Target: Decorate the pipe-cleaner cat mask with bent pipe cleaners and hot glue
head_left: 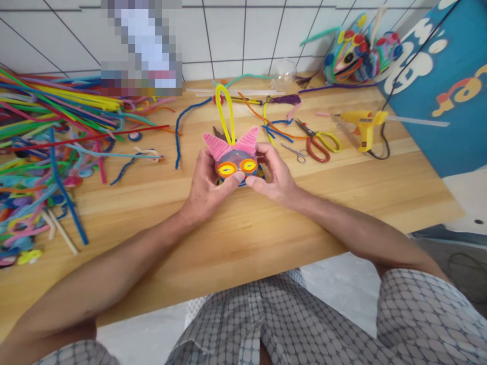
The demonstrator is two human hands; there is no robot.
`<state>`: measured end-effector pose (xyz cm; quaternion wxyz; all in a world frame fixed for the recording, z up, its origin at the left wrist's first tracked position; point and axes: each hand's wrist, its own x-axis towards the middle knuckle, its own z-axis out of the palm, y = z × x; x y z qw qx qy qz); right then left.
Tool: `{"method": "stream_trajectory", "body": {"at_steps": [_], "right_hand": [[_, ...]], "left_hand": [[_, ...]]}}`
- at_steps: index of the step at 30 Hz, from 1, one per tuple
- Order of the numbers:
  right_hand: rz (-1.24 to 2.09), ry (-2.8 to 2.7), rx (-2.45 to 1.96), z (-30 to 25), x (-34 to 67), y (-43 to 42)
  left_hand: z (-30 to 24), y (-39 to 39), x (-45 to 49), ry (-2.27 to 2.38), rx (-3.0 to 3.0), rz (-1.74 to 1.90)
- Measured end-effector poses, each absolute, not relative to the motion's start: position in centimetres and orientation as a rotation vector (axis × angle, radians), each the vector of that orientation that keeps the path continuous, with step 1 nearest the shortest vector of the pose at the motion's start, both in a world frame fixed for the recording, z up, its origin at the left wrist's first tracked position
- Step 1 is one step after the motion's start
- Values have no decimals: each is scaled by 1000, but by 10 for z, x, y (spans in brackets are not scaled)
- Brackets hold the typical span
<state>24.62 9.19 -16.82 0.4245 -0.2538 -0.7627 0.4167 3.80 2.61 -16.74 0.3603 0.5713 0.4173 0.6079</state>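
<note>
Both my hands hold a round cat-faced pipe-cleaner ornament [236,153] at the middle of the table. It has pink striped ears, orange and yellow eyes, and a tall yellow loop on top. My left hand [208,185] is curled round its left side, the thumb resting below one eye. On the other side my right hand [274,175] grips it, thumb tip near the mouth. Fingers behind the ornament are partly hidden. To the right lie small silver scissors [297,153] and larger scissors [317,142] with red and yellow handles.
Pipe cleaners [76,101] and craft bits [26,203] pile up at the left. A yellow glue gun [363,126] with a cord stands right. Behind are a clear ball [284,73], a purple tassel [285,99], a utility knife [247,101] and a colourful fish-like ornament [350,56].
</note>
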Motion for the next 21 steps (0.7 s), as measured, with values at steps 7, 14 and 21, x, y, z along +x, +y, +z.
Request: {"method": "stream_trajectory", "body": {"at_steps": [7,14,21], "right_hand": [[1058,-1916,-649,-165,245,91],[1099,-1889,-729,-164,245,92],[1172,-1840,-757,-163,246,94]], "left_hand": [[-166,25,37,1084,1463,1553],[-166,30,34,1023,1415,1507],[-165,31,30,922,1373,1415]]}}
